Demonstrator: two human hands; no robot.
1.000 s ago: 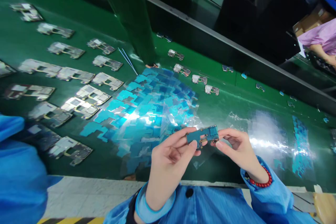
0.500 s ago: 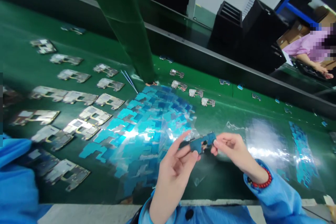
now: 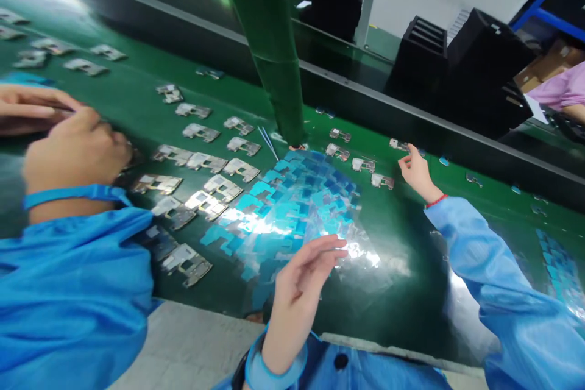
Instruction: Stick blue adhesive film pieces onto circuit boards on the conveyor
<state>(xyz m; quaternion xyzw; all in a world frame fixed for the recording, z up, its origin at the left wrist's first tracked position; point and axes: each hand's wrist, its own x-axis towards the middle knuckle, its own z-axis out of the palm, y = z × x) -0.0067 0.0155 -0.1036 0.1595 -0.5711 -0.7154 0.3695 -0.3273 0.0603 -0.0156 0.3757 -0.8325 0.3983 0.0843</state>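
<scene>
My left hand (image 3: pixel 301 286) hovers over the near side of the green bench, its fingers stretched out and nothing plain to see in them. Beneath and beyond it lies a spread of blue film pieces (image 3: pixel 292 195). My right hand (image 3: pixel 417 172) reaches to the far side, thumb and forefinger apart. Its forefinger is at the right end of a small circuit board (image 3: pixel 398 144); whether it touches the board I cannot tell. To the left of that hand lie several more boards (image 3: pixel 382 180), light side up.
A co-worker's hands (image 3: pixel 77 140) and blue sleeve take up the left side. Many boards (image 3: pixel 205 161) lie between. Tweezers (image 3: pixel 267 142) rest by a green post (image 3: pixel 278 73). A second blue film strip (image 3: pixel 560 268) lies at right. A dark rail (image 3: pixel 347 82) edges the bench.
The board that both hands held is out of my left hand. My right hand has moved to the far side, where a board now lies. The view has turned left, showing the co-worker's hands.
</scene>
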